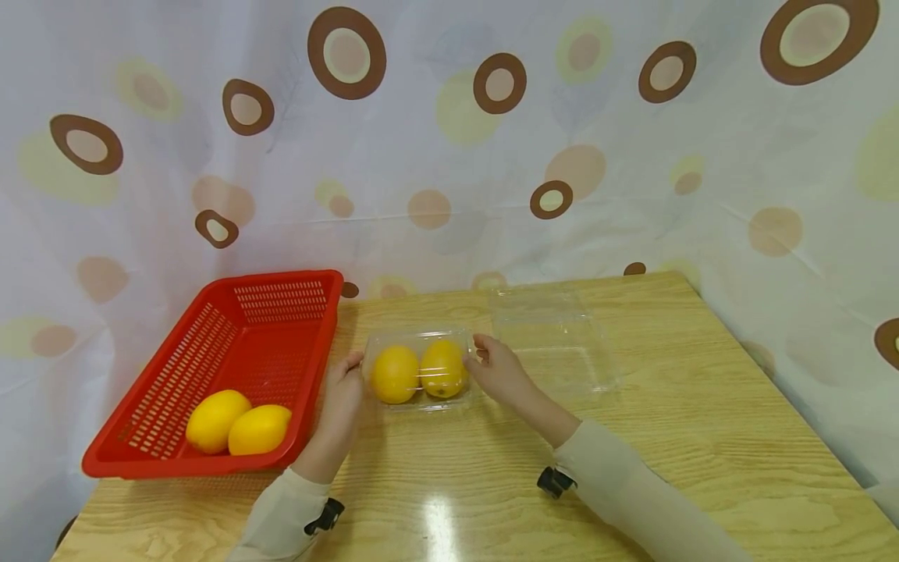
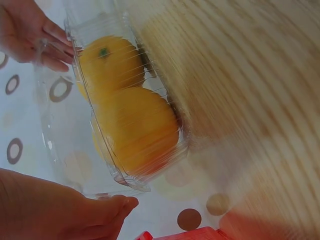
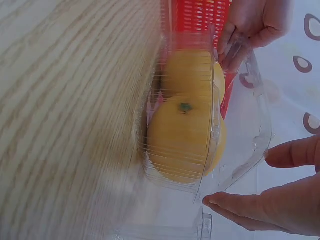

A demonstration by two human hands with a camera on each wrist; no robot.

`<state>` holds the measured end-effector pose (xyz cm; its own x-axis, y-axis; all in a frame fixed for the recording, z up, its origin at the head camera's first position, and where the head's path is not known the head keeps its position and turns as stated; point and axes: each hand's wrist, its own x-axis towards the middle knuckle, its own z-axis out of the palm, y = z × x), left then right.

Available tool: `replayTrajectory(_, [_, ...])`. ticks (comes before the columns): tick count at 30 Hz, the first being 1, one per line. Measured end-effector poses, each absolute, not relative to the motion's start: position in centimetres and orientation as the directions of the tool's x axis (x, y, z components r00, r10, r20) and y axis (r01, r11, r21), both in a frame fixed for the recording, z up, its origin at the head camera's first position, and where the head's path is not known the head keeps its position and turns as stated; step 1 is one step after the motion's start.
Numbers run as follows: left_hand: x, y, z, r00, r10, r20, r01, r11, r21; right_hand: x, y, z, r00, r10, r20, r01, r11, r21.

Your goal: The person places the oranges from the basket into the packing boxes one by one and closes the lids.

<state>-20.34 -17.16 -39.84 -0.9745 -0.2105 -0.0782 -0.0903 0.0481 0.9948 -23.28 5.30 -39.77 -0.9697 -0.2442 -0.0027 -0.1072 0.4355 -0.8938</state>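
Observation:
Between my two hands a clear plastic clamshell box (image 1: 419, 407) rests on the table with two oranges (image 1: 395, 376) inside, side by side. Its lid (image 3: 262, 125) stands partly raised above the base in the wrist views. My left hand (image 1: 342, 406) grips the box's left end, thumb and fingers at the lid's corner. At the opposite end my right hand (image 1: 500, 376) holds the box between thumb and fingers, the thumb on the lid's edge and fingertips by the base rim (image 3: 200, 187).
Left of the box stands a red plastic basket (image 1: 316, 382) holding two yellow lemon-like fruits (image 1: 258, 429) near its front. A second clear box (image 1: 562, 355) lies opened out behind my right hand. A patterned curtain (image 1: 435, 156) hangs behind the wooden table (image 1: 632, 484).

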Motion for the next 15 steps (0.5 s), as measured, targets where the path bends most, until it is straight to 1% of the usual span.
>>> replayTrajectory(7, [-20.16,-17.67,-40.27,-0.978,-0.184,-0.101,-0.129,0.145,0.981,-22.5,5.28,-39.69,-0.967,-0.252,-0.022,-0.097,0.447,-0.889])
replayTrajectory(12, [-19.91,-17.86,-40.52,-0.978,-0.177,-0.114,-0.143,0.158,0.977,-22.3,5.11,-39.96,-0.967,-0.254,-0.03,-0.092,0.456,-0.885])
replayTrajectory(15, [-19.72,-17.96,-40.51,-0.977,-0.174,-0.123,-0.151,0.159,0.976,-22.26,5.07,-39.97,-0.965,-0.261,-0.004,-0.128,0.486,-0.865])
